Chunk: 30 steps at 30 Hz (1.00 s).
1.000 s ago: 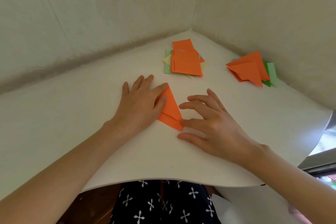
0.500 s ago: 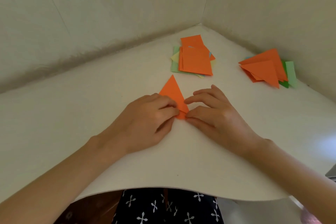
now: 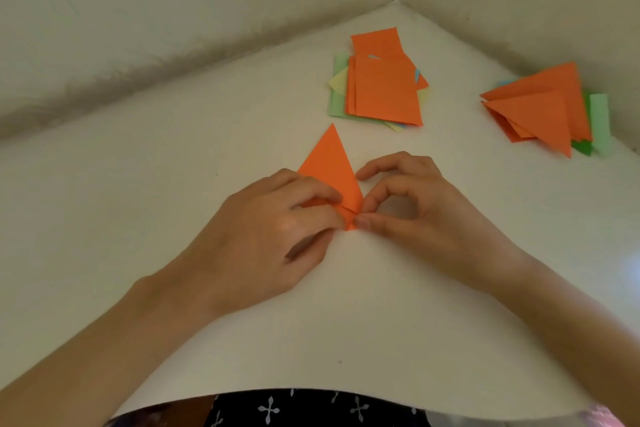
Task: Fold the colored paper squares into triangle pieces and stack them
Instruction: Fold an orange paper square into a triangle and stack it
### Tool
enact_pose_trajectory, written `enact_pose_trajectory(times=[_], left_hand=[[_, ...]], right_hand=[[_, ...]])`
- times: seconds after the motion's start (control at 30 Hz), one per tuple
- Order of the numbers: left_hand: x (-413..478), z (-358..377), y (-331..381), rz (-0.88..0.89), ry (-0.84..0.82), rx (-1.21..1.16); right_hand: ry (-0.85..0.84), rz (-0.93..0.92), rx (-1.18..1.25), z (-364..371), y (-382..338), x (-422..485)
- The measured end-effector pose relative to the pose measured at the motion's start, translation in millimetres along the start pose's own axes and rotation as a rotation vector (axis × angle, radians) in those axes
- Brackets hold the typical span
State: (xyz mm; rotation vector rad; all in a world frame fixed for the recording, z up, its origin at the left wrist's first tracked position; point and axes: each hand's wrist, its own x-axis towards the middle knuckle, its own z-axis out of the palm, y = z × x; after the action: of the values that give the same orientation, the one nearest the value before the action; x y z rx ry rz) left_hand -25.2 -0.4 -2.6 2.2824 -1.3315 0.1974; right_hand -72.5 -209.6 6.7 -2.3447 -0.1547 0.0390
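Starting at the left, the left hand (image 3: 277, 239) lies knuckles-up on the white table top (image 3: 121, 204). Its fingers are curled down onto the near left flap of the partly folded orange paper triangle (image 3: 329, 166), pinning it. That piece lies flat between the hands, with its long axis running straight away from the person: the sharp apex points toward the far wall and the narrow near tip sits at the fingertips. The right hand (image 3: 429, 215) meets it from the other side, thumb and forefinger brought together on that near tip and the other fingers arched clear. Both hands touch the piece and neither is nearer, so I judge that the coming crease turns on the near tip, where the two sets of fingertips almost meet.

One piece is in work. Farther back, well apart from the hands, sits one stack of flat paper squares (image 3: 381, 90), orange on top with pale green, yellow and blue edges beneath; the sheets cannot be counted. Rightmost, near the wall, one pile of folded triangles (image 3: 540, 111) shows at least three orange pieces over green ones.
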Motion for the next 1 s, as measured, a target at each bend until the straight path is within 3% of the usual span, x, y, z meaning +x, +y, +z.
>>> enact_pose_trajectory(times=[0.4, 0.57, 0.7, 1.0], left_hand=[[0, -2, -1, 0.073, -0.037, -0.003], [0, -2, 1, 0.081, -0.054, -0.020], [0, -4, 1, 0.106, -0.064, -0.017], [-1, -5, -1, 0.154, -0.125, 0.062]], right_hand=[[0.062, -0.047, -0.070, 6, 2, 0], [-0.035, -0.094, 0.122, -17, 12, -8], [0.001, -0.188, -0.037, -13, 16, -10], [0.050, -0.198, -0.059, -7, 17, -7]])
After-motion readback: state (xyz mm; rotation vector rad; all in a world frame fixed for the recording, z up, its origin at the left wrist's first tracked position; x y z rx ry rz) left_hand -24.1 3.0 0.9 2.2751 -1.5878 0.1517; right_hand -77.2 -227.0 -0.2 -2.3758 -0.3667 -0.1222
